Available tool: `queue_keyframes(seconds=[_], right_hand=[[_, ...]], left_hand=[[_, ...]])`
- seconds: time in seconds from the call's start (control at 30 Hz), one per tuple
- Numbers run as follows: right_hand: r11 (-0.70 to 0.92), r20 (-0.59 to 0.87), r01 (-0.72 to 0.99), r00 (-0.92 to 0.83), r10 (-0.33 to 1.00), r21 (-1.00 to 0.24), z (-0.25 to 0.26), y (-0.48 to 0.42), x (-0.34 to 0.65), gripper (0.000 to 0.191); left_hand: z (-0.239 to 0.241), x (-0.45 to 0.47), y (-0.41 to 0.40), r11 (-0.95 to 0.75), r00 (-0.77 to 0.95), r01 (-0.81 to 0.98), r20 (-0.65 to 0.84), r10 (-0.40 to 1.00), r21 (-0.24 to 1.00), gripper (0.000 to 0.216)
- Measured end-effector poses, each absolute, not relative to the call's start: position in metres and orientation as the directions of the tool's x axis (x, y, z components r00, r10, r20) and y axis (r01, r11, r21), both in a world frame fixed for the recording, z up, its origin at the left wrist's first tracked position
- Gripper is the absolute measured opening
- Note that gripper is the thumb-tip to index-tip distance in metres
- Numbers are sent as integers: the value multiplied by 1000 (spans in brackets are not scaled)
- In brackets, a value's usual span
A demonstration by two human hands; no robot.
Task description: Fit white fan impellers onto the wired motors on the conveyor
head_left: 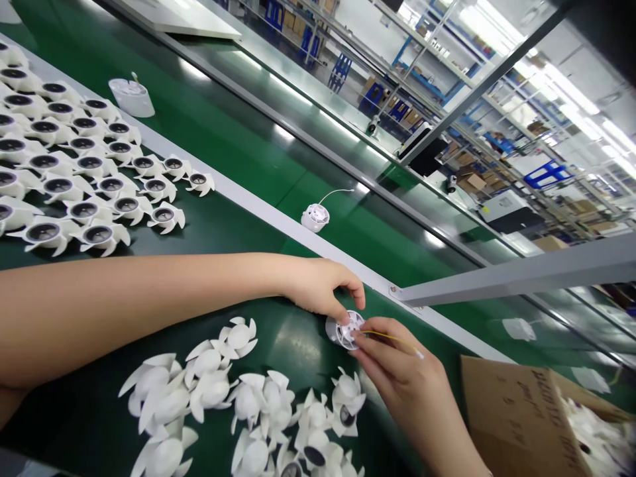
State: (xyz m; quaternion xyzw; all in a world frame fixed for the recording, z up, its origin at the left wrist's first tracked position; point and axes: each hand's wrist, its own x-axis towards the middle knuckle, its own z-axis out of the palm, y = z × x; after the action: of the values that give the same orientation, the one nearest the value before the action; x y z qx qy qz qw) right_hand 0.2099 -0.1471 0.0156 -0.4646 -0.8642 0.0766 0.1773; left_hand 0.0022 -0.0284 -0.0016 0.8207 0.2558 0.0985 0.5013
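A small round white plastic fan motor housing (345, 330) lies on the green conveyor belt (278, 331) between my hands. The fingertips of my left hand (318, 288) press on its upper rim. My right hand (392, 358) pinches a thin yellow wire (390, 338) at the housing's face, and the wire's white-tipped end sticks out to the right. White fan impellers (209, 391) lie in a loose heap just below my left forearm. Rows of impellers with dark centres (84, 165) stand further up on the left.
A grey metal rail (298, 242) runs diagonally across the belt behind my hands. Beyond it sits another white motor with a wire (315, 217). An open cardboard box (517, 424) of white parts stands at lower right. A metal crossbar (517, 275) and shelving lie beyond.
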Motion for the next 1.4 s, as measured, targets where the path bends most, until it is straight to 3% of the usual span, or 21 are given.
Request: queue_keyframes(seconds=[0.13, 0.3, 0.4, 0.5, 0.57, 0.63, 0.77, 0.87, 1.07, 1.23, 1.4], right_hand=[[487, 176, 801, -455, 873, -348, 12, -145, 214, 18], [556, 195, 762, -521, 831, -332, 6, -141, 221, 16], [532, 278, 813, -468, 839, -238, -1, -136, 222, 21], [410, 445, 896, -301, 844, -170, -4, -129, 226, 40], [351, 471, 911, -217, 855, -217, -1, -126, 234, 41], [329, 373, 903, -215, 903, -275, 5, -126, 247, 28], [278, 145, 915, -245, 959, -292, 14, -130, 273, 20], [200, -12, 929, -214, 977, -311, 15, -135, 281, 23], [108, -353, 929, -240, 904, -353, 20, -142, 269, 25], [131, -361, 942, -243, 900, -308, 17, -143, 263, 27], [183, -293, 975, -211, 932, -123, 8, -147, 259, 28]], left_hand=[[-1, 5, -33, -394, 808, 362, -74, 584, 845, 36], [-13, 3, -33, -407, 801, 311, -6, 599, 859, 35], [-20, 3, -31, -374, 706, 216, 120, 698, 902, 44], [-16, 5, -33, -438, 572, 163, 277, 772, 884, 40], [-7, 6, -41, -583, 656, 95, 390, 646, 807, 30], [4, 7, -52, -678, 811, -31, 415, 413, 735, 29], [13, 8, -78, -729, 975, -33, 183, 127, 683, 56], [8, 9, -87, -778, 994, -22, 100, 53, 627, 49], [-1, 12, -72, -754, 987, 57, 76, 140, 654, 26], [-1, 10, -60, -663, 931, 286, -38, 363, 692, 37], [-6, 8, -51, -638, 861, 377, 0, 509, 672, 29]])
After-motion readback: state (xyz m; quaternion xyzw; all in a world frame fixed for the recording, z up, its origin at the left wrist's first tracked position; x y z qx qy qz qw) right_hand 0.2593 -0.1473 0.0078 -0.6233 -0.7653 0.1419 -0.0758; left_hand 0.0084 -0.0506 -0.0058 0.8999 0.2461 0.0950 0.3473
